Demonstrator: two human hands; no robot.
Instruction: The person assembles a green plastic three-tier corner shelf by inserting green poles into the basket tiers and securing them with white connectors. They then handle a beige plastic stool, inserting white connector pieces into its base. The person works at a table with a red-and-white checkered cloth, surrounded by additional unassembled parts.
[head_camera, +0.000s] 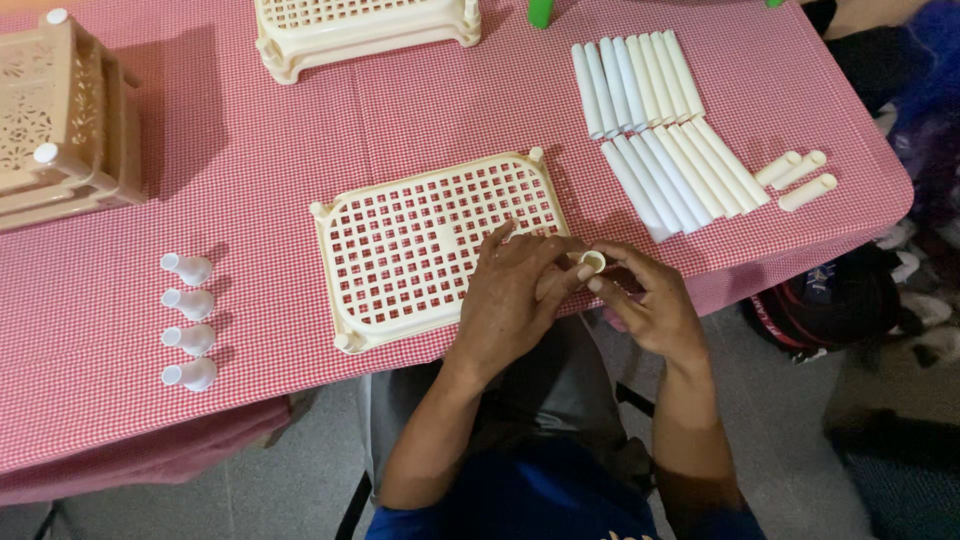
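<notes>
A cream plastic grid shelf (420, 240) lies flat on the red checked tablecloth (250, 180), right in front of me. My left hand (510, 295) rests on the shelf's near right corner, its fingers curled against that corner. My right hand (645, 300) pinches a short cream plastic tube (592, 262) end-up at the same corner, its open end facing me. Both hands touch around the tube.
Two rows of long cream tubes (660, 120) lie at the right, with three short ones (800, 178) beside them. Several white foot caps (188, 320) stand at the left. Stacked shelves (60, 120) sit far left, another shelf (360, 28) at the back. A dark bag (830, 300) lies on the floor.
</notes>
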